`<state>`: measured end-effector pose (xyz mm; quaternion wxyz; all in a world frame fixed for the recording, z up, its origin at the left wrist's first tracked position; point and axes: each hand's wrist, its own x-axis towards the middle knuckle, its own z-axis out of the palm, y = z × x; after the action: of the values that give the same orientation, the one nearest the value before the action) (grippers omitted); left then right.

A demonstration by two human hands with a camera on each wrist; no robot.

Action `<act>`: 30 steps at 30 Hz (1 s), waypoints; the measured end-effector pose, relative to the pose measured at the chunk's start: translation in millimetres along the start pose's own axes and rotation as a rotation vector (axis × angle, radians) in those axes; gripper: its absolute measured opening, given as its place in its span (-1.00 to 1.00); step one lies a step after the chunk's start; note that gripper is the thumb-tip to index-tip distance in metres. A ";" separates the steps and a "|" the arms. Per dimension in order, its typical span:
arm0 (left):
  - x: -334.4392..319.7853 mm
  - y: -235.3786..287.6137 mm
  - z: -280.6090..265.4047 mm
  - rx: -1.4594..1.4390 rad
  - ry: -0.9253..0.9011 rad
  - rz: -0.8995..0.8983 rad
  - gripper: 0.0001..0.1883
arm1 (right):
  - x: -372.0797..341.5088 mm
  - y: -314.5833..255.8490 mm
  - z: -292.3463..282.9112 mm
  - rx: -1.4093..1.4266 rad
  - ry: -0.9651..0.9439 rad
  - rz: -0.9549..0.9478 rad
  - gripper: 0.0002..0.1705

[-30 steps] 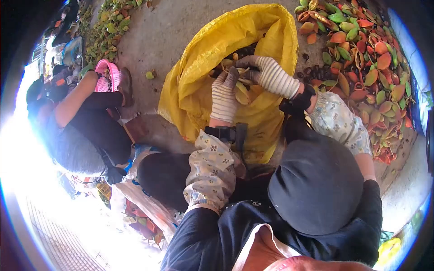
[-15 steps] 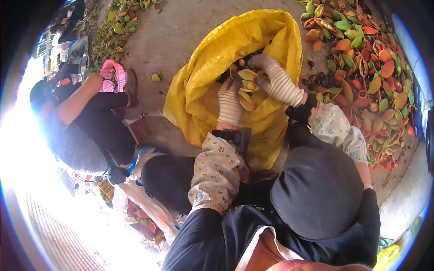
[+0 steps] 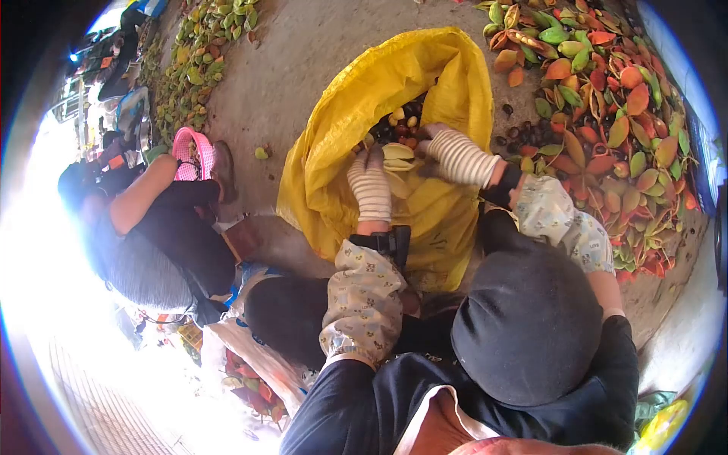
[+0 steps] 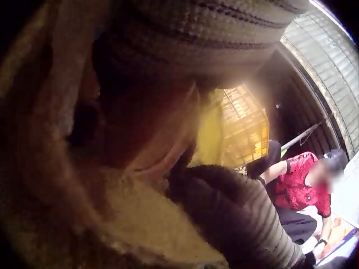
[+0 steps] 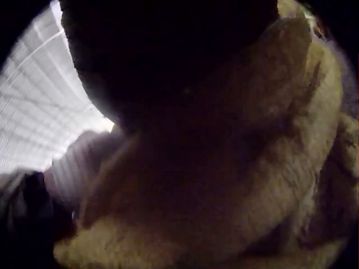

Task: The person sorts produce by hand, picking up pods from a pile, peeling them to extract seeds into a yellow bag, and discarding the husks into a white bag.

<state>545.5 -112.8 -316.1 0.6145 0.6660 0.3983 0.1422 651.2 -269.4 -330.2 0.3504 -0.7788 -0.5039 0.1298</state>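
Pale, opened seed pods (image 3: 398, 157) are held by my gloved left hand (image 3: 369, 186) over the mouth of a yellow sack (image 3: 303, 171). Close on the pods' right is my gloved right hand (image 3: 459, 155), its fingertips blurred; whether they grip anything cannot be told. Dark and brownish seeds (image 3: 398, 125) lie inside the sack beyond both hands. A large blurred husk (image 4: 151, 224) fills the lower left wrist view, with striped gloves above and beside it. Another close-up husk (image 5: 280, 168) hides most finger detail in the right wrist view.
Red and green pods (image 3: 607, 136) are heaped on the right, beside scattered dark seeds. More green pods (image 3: 201, 68) lie at the upper left. A seated person (image 3: 144, 235) is on the left near a pink basket (image 3: 196, 152). A yellow crate (image 4: 244, 126) shows behind.
The pods have shifted a little lower and left relative to the sack's seeds. My hands have drawn slightly back, showing more seeds, and my right fingers have moved beside the pods.
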 end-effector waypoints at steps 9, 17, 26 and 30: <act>-19.0 38.1 7.9 0.244 -0.563 0.239 -0.81 | 27.4 24.2 -23.8 1.221 -0.094 0.738 -0.52; -11.1 33.0 0.0 -0.476 -0.395 -0.183 -0.67 | 21.7 -15.7 -20.3 1.335 0.279 0.658 -0.53; -5.6 18.7 -2.4 -0.339 -0.431 -0.239 -0.43 | 19.0 -23.5 -2.5 0.822 0.321 0.497 -0.61; -10.2 5.3 13.9 -0.096 -0.336 0.031 -0.56 | 29.7 -8.7 7.1 0.948 0.234 0.785 -0.65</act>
<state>550.3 -129.5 -311.0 0.7012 0.6563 0.2726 0.0571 654.9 -238.3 -324.9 0.6368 -0.6748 -0.0265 0.3722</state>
